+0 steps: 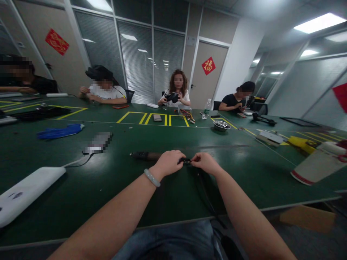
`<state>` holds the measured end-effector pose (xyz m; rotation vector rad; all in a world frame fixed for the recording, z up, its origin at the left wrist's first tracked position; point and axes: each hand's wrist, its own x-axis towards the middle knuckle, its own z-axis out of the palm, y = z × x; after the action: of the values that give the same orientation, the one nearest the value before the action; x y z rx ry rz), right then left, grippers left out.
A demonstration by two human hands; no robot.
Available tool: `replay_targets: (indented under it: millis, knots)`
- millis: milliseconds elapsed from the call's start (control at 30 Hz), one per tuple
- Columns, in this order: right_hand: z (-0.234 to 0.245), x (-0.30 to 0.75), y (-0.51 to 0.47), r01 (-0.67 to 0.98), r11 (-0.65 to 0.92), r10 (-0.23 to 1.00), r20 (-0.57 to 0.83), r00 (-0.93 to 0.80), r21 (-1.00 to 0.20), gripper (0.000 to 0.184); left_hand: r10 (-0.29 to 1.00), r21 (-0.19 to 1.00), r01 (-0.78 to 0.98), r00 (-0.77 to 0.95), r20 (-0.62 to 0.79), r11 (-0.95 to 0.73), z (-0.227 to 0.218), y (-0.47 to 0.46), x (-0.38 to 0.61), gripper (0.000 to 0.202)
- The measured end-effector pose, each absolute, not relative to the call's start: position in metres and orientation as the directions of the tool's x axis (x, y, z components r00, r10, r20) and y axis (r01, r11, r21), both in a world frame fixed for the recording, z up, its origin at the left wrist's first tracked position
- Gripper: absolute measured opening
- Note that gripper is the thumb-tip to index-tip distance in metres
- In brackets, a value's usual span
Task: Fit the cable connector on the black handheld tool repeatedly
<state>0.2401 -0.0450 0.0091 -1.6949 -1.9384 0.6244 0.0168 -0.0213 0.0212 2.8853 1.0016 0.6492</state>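
Hands meet over the dark green table top [168, 195], just past its near edge. The left hand [168, 163], with a pale bangle on its wrist, and the right hand [207, 162] each pinch one end of a small black clip-like part [185, 161], fingertips closed on it from both sides. A thin black cord [203, 191] runs from that part toward six o'clock and drops over the table edge to the lap.

Slack looks like the main risk: the hanging cord could pull the part down and out of so light a pinch, and a dark piece against dark cloth would be hard to find. A dark brown cylindrical tool handle [145, 155] lies on the table just at nine o'clock of the left hand; a sweep of that wrist could roll it away. The white rectangular power bank [25, 191] at eight o'clock and the steel bowl [221, 125] at one o'clock lie well apart, unlikely to interfere. Co-workers sit along the far side.
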Motion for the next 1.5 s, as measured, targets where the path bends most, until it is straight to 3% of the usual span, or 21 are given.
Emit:
replay_targets:
  millis: [300, 633, 833, 1500]
  knots:
    - [0.014, 0.225, -0.052, 0.854, 0.110, 0.992, 0.104, -0.065, -0.509, 0.010, 0.603, 0.031, 0.645, 0.695, 0.391, -0.764, 0.017, -0.027, 0.033, 0.009]
    - [0.011, 0.222, -0.052, 0.806, 0.062, 0.997, 0.066, -0.028, -0.589, 0.013, 0.629, 0.142, 0.628, 0.681, 0.374, -0.765, 0.018, -0.025, 0.031, 0.013]
    - [0.014, 0.224, -0.053, 0.815, 0.046, 0.998, 0.068, -0.009, -0.578, 0.013, 0.634, 0.180, 0.620, 0.666, 0.394, -0.764, 0.016, -0.024, 0.029, 0.012]
    - [0.007, 0.219, -0.052, 0.767, 0.007, 0.999, 0.040, 0.024, -0.642, 0.013, 0.636, 0.195, 0.614, 0.670, 0.384, -0.765, 0.016, -0.024, 0.029, 0.010]
